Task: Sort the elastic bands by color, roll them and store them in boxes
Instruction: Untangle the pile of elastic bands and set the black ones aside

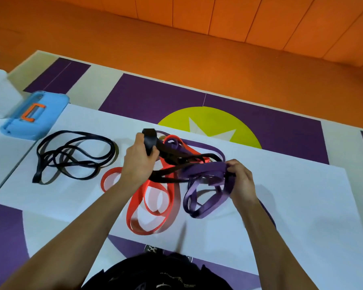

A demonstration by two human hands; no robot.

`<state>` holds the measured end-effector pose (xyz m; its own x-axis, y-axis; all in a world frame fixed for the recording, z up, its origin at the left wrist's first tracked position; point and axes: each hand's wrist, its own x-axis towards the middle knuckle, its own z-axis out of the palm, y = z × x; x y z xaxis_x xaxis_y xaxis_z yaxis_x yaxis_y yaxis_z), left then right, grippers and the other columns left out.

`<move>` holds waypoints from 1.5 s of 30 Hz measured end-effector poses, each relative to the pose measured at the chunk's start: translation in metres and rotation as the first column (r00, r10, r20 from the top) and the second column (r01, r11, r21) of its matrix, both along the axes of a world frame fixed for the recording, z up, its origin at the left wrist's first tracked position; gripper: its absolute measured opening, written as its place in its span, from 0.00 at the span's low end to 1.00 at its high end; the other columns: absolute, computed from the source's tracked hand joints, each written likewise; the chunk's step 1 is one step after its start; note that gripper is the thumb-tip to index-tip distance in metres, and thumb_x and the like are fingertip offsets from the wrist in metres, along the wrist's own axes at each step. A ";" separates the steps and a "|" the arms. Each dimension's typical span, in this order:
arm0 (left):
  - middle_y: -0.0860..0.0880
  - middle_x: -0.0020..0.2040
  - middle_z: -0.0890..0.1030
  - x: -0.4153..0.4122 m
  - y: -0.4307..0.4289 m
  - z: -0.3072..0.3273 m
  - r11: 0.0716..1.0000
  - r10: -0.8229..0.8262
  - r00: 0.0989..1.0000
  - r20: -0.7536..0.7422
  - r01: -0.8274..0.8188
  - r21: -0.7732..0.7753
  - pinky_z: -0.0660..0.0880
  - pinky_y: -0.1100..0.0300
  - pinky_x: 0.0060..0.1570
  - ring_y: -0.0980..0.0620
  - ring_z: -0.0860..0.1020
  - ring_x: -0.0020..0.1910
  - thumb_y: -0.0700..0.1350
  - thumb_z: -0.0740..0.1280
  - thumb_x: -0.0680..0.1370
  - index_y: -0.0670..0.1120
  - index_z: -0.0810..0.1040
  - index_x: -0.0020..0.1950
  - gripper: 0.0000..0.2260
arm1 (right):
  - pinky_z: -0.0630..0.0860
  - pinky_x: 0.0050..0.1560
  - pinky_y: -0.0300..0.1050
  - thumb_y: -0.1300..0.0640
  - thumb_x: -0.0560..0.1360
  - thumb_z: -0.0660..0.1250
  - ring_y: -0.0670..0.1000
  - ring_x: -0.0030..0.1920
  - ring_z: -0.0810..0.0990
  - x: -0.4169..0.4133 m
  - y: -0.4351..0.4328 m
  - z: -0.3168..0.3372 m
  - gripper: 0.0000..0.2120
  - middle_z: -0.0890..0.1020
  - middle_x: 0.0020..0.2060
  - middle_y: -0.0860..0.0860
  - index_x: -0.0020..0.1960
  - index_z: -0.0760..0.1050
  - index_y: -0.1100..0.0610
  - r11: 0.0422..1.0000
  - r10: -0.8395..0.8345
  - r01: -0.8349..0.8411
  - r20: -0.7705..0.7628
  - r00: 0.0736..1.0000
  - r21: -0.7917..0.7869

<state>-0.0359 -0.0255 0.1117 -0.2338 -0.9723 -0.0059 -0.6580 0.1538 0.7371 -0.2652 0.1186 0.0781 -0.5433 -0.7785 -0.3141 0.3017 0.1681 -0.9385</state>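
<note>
Sorting by color is what I am doing now, working apart the tangled heap between my hands. My left hand [138, 160] is gripping a black band [150, 141] at 11 o'clock of the heap, while my right hand [242, 181] is pinching the purple bands [205, 171] at 3 o'clock. The red bands [153, 208] are lying at 6 o'clock on the white surface [291, 206]. Next, I judge, the black band needs drawing free and carrying to the black pile [71, 155] at 9 o'clock, near the blue box [34, 114].
</note>
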 end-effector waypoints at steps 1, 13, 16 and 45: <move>0.47 0.42 0.80 -0.001 0.002 -0.002 0.998 -0.047 0.999 0.006 0.046 0.039 0.72 0.56 0.38 0.47 0.79 0.38 0.44 0.66 0.81 0.44 0.70 0.56 0.08 | 0.74 0.48 0.45 0.61 0.68 0.64 0.55 0.42 0.78 0.000 -0.001 0.001 0.08 0.81 0.39 0.57 0.39 0.82 0.60 0.993 0.114 -0.110 -0.087 0.990 0.045; 0.42 0.44 0.80 0.029 -0.012 0.003 0.998 0.055 0.998 0.044 -0.053 -0.028 0.75 0.49 0.42 0.41 0.78 0.41 0.46 0.66 0.82 0.41 0.70 0.57 0.11 | 0.65 0.34 0.43 0.56 0.75 0.64 0.50 0.25 0.61 -0.068 0.034 0.006 0.13 0.63 0.23 0.48 0.33 0.67 0.53 0.845 -0.535 0.517 0.222 0.815 0.138; 0.47 0.45 0.80 0.039 -0.017 0.007 0.999 0.021 0.999 0.031 -0.022 0.027 0.71 0.57 0.40 0.46 0.78 0.43 0.46 0.66 0.82 0.44 0.72 0.57 0.09 | 0.67 0.42 0.48 0.53 0.74 0.69 0.53 0.30 0.69 -0.090 0.052 -0.005 0.11 0.70 0.27 0.53 0.36 0.74 0.56 0.817 -0.325 0.399 -0.238 0.915 0.417; 0.56 0.37 0.79 0.057 -0.002 0.107 0.924 -0.337 0.902 -0.270 0.372 0.088 0.74 0.68 0.41 0.59 0.78 0.39 0.40 0.62 0.84 0.52 0.75 0.49 0.08 | 0.78 0.45 0.53 0.59 0.80 0.69 0.58 0.43 0.84 0.010 -0.105 0.071 0.01 0.83 0.41 0.58 0.52 0.77 0.55 0.911 0.395 -0.382 -0.600 0.696 0.158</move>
